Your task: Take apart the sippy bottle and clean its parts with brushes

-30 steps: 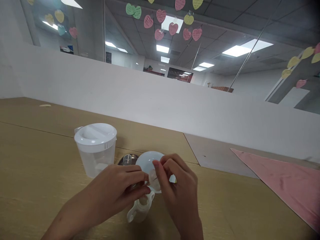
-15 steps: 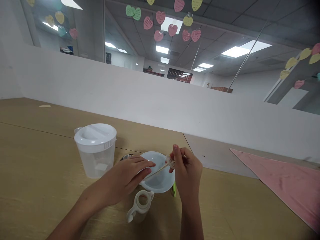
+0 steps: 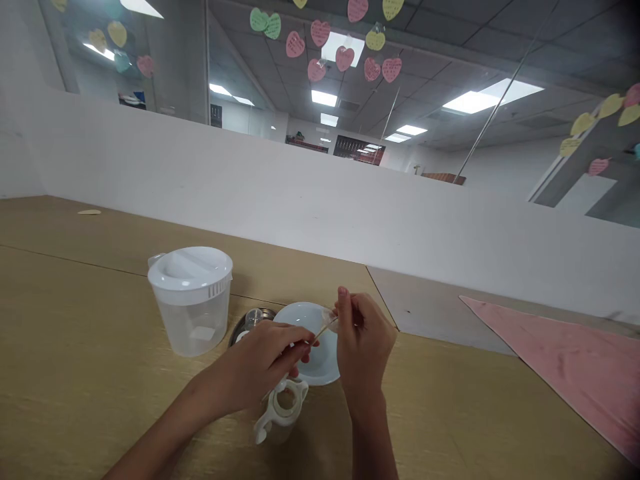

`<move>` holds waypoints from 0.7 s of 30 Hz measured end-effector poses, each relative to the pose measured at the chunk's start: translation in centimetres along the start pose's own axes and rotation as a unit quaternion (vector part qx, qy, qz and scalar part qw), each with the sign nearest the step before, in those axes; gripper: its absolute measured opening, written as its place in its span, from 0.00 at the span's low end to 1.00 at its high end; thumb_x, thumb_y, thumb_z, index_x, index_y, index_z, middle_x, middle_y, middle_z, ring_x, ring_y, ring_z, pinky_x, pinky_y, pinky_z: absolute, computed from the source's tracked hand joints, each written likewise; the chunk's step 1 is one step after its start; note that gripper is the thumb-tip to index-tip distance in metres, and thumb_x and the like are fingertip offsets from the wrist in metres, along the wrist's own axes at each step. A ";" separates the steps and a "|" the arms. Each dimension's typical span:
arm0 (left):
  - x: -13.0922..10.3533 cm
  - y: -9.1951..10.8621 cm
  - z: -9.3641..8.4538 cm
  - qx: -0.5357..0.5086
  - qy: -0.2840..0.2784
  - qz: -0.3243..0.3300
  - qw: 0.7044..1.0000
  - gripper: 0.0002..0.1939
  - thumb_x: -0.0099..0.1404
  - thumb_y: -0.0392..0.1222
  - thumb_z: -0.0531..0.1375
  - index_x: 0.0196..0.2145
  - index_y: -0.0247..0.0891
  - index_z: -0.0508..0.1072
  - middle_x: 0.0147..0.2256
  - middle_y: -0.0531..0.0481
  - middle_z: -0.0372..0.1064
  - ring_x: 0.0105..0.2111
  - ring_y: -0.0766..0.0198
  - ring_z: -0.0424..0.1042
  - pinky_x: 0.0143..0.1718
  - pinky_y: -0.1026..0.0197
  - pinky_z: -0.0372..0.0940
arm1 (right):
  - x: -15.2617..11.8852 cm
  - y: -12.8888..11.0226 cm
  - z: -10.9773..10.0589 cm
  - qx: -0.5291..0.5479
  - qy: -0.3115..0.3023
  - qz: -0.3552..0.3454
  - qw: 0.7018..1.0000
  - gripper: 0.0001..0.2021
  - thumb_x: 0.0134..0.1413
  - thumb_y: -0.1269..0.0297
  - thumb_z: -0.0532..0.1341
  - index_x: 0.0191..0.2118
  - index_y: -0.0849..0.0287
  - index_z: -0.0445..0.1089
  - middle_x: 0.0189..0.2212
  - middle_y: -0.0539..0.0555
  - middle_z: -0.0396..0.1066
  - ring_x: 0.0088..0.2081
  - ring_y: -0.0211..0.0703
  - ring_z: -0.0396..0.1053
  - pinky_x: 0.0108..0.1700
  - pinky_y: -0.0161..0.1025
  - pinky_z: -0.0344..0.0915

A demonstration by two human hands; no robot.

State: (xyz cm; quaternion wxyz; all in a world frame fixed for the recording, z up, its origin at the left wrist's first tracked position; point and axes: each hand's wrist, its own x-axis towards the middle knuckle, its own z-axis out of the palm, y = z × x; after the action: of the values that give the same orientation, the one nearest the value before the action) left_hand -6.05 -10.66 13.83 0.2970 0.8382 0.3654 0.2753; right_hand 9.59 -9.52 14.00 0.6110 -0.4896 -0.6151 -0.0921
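Note:
My left hand (image 3: 275, 350) is closed, its thumb and fingers pinching a thin pale stick (image 3: 325, 329) over a white bowl (image 3: 300, 310). The stick slants up to a small clear plastic piece (image 3: 330, 317), which my right hand (image 3: 365, 333) grips with curled fingers. Whether the stick is joined to the clear piece or only touches it, I cannot tell. Just below my left hand stands a small container with a white eared collar (image 3: 267, 424) and a round opening.
A lidded clear plastic pitcher (image 3: 193, 313) stands to the left. Partly behind my left hand is a round metal tray (image 3: 235, 331) with a small clear cup (image 3: 253, 317). A pink cloth (image 3: 560, 367) lies at the right; a white wall (image 3: 300, 193) runs along the back.
My left fingers have closed on the thin stick. My right hand has moved slightly left with the clear piece, and more of the metal tray shows.

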 end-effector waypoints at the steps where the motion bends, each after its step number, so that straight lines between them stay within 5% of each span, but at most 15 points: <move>1: 0.0 0.0 0.1 -0.009 0.000 -0.011 1.000 0.13 0.68 0.37 0.47 0.33 0.39 0.69 0.27 0.56 0.70 0.24 0.71 0.70 0.26 0.69 0.60 | -0.1 -0.1 0.2 -0.021 0.017 -0.030 0.999 0.18 0.60 0.63 0.54 0.19 0.60 0.59 0.16 0.46 0.61 0.18 0.30 0.57 0.23 0.29 0.53; 8: 0.0 -0.5 0.3 -0.005 0.027 -0.049 0.998 0.12 0.66 0.38 0.49 0.33 0.38 0.71 0.25 0.55 0.71 0.23 0.69 0.72 0.24 0.69 0.62 | -0.7 -0.8 1.1 -0.073 0.076 -0.136 0.985 0.17 0.58 0.71 0.56 0.19 0.59 0.55 0.16 0.45 0.58 0.18 0.29 0.51 0.22 0.30 0.49; 15: 0.1 0.4 -0.3 -0.025 0.043 -0.015 0.999 0.13 0.68 0.44 0.49 0.43 0.43 0.72 0.36 0.54 0.73 0.35 0.65 0.71 0.33 0.66 0.63 | 0.0 -0.6 0.0 0.017 0.040 -0.054 0.998 0.17 0.57 0.67 0.57 0.18 0.59 0.57 0.15 0.45 0.57 0.18 0.29 0.54 0.23 0.29 0.54; 21: 0.5 0.3 0.1 0.002 0.033 -0.001 0.999 0.10 0.66 0.40 0.51 0.34 0.39 0.72 0.29 0.55 0.71 0.27 0.68 0.67 0.29 0.66 0.59 | -0.2 -0.4 0.6 -0.008 -0.009 -0.034 0.999 0.20 0.57 0.62 0.57 0.16 0.59 0.54 0.14 0.43 0.53 0.18 0.30 0.52 0.22 0.30 0.51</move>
State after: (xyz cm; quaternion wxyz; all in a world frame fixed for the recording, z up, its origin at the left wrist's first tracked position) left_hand -5.50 -10.49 14.11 0.2831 0.8287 0.3768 0.3018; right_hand 8.86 -9.41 13.95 0.5980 -0.4745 -0.6360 -0.1132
